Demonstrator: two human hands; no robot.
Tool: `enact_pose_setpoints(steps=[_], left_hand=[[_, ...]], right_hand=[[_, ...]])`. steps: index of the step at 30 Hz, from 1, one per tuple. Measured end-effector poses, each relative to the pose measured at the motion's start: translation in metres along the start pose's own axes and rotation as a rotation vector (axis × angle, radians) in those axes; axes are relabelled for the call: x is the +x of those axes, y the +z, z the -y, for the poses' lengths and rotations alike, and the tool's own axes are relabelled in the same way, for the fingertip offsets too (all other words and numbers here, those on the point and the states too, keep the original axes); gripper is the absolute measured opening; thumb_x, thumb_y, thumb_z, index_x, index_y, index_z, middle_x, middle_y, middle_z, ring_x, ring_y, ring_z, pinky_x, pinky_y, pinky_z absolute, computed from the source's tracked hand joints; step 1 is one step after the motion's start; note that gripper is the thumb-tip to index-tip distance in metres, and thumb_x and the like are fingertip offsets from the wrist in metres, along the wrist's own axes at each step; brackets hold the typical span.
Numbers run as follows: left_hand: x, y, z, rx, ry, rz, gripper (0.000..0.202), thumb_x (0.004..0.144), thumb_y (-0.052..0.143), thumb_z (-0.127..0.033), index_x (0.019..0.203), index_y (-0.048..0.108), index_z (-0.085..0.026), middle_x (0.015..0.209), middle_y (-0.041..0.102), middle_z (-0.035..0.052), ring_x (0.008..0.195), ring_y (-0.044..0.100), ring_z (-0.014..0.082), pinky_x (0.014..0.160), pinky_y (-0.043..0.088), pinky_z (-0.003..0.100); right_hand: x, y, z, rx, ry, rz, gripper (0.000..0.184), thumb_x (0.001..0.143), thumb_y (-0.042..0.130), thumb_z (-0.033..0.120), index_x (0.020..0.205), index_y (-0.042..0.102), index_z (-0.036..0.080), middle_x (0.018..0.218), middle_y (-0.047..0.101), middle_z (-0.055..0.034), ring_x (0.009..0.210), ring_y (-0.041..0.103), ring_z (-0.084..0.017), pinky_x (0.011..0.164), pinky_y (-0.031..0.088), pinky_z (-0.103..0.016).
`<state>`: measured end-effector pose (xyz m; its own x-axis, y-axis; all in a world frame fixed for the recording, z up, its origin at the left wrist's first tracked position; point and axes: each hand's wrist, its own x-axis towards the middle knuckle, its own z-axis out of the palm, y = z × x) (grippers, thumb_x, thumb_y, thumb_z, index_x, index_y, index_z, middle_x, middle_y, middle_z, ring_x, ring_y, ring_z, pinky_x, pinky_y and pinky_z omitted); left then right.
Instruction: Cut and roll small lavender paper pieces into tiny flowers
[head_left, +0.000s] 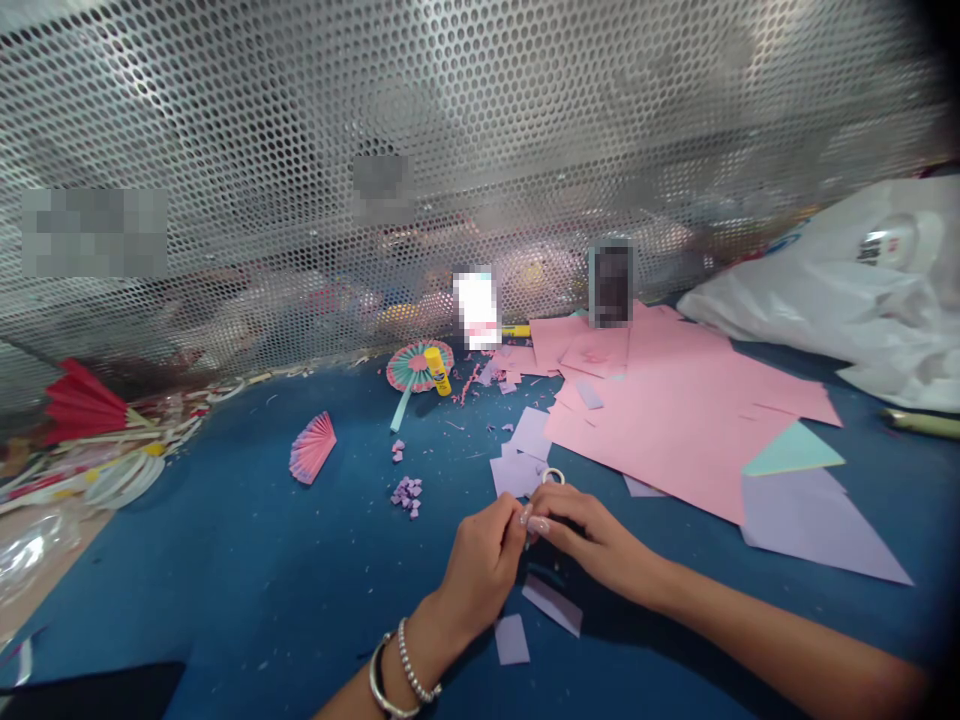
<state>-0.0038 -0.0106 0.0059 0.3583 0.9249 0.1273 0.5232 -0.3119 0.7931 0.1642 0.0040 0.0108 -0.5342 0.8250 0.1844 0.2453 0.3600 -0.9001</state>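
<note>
My left hand and my right hand meet at the fingertips above the blue table. Both pinch at one spot, and whatever lies between the fingers is hidden. A cream-coloured ring, like a scissors handle, shows just behind my right fingers; the rest of it is covered. Beneath the hands lie a purple paper strip and a small purple paper piece. More purple paper pieces rest just beyond. To the left sits a little heap of folded purple paper bits.
Large pink sheets and purple sheets spread rightwards. Farther back stand a yellow glue stick and a round paper fan. A pink pleated fan lies left. Perforated metal borders the back; a white plastic bag sits right.
</note>
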Motion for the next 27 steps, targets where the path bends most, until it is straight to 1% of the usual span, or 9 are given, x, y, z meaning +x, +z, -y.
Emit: enact_pose_setpoints(steps=[5,9,13,16,19,21,22,24,27], left_hand=[[-0.001,0.0,0.0,0.028,0.019,-0.011,0.025,0.094,0.032,-0.025,0.071,0.041,-0.018,0.06,0.044,-0.0042,0.053,0.038,0.0097,0.053,0.026,0.022],[-0.002,0.001,0.001,0.023,0.027,-0.025,0.024,0.093,0.033,-0.024,0.073,0.043,-0.018,0.062,0.046,-0.0036,0.055,0.04,0.0098,0.055,0.028,0.022],[-0.003,0.0,-0.001,-0.022,0.046,-0.045,0.025,0.093,0.036,-0.025,0.072,0.047,-0.017,0.063,0.047,-0.0028,0.057,0.042,0.0095,0.056,0.029,0.022],[-0.003,-0.001,-0.005,-0.097,0.027,-0.043,0.028,0.093,0.036,-0.028,0.07,0.047,-0.016,0.061,0.046,-0.003,0.055,0.04,0.0087,0.055,0.029,0.022],[-0.001,-0.001,-0.007,-0.289,-0.094,0.033,0.033,0.092,0.038,-0.036,0.066,0.043,-0.017,0.054,0.037,-0.0057,0.048,0.033,0.0072,0.048,0.026,0.021],[0.001,-0.001,-0.006,-0.494,-0.198,0.121,0.034,0.091,0.037,-0.042,0.067,0.04,-0.018,0.048,0.031,-0.0082,0.042,0.027,0.0061,0.042,0.023,0.019],[0.002,-0.001,-0.005,-0.585,-0.229,0.163,0.035,0.09,0.037,-0.044,0.068,0.039,-0.018,0.047,0.031,-0.0089,0.039,0.026,0.0057,0.04,0.022,0.019],[0.003,-0.001,-0.003,-0.716,-0.253,0.224,0.036,0.089,0.039,-0.047,0.068,0.04,-0.018,0.045,0.033,-0.0092,0.037,0.027,0.0047,0.038,0.022,0.017],[0.004,0.0,0.0,-0.812,-0.281,0.284,0.036,0.087,0.044,-0.048,0.067,0.041,-0.017,0.044,0.036,-0.0091,0.035,0.029,0.0035,0.036,0.022,0.016]], right_hand=[[0.001,0.0,0.0,-0.048,0.018,0.007,0.031,0.095,0.035,0.032,0.07,0.049,0.018,0.07,0.051,0.0011,0.068,0.047,-0.012,0.072,0.036,-0.026],[0.002,0.001,-0.003,-0.047,0.019,0.002,0.033,0.095,0.035,0.033,0.07,0.05,0.018,0.07,0.051,0.0005,0.069,0.047,-0.013,0.072,0.037,-0.027],[0.001,-0.001,-0.008,0.0,-0.041,-0.007,0.035,0.095,0.035,0.034,0.072,0.054,0.017,0.071,0.055,-0.001,0.07,0.05,-0.013,0.071,0.038,-0.028],[-0.001,-0.003,-0.008,0.015,-0.108,-0.005,0.039,0.095,0.034,0.036,0.066,0.055,0.018,0.063,0.056,-0.0012,0.068,0.05,-0.014,0.07,0.039,-0.029],[-0.005,-0.004,-0.006,0.014,-0.186,-0.013,0.037,0.094,0.036,0.035,0.065,0.051,0.018,0.06,0.054,-0.0009,0.067,0.048,-0.015,0.07,0.039,-0.031],[-0.008,-0.005,-0.006,0.047,-0.216,-0.087,0.021,0.09,0.047,0.033,0.074,0.05,0.019,0.069,0.054,-0.0012,0.067,0.048,-0.014,0.067,0.041,-0.03],[-0.008,-0.006,-0.006,0.062,-0.229,-0.127,0.013,0.087,0.053,0.03,0.08,0.05,0.02,0.074,0.054,-0.0017,0.068,0.048,-0.014,0.065,0.042,-0.029],[-0.009,-0.007,-0.006,0.058,-0.28,-0.152,0.009,0.083,0.059,0.023,0.088,0.053,0.02,0.078,0.055,-0.0027,0.07,0.05,-0.014,0.065,0.043,-0.028],[-0.006,-0.008,-0.006,-0.007,-0.395,-0.12,0.008,0.085,0.056,0.017,0.084,0.062,0.021,0.074,0.058,-0.0028,0.072,0.053,-0.014,0.067,0.043,-0.029]])
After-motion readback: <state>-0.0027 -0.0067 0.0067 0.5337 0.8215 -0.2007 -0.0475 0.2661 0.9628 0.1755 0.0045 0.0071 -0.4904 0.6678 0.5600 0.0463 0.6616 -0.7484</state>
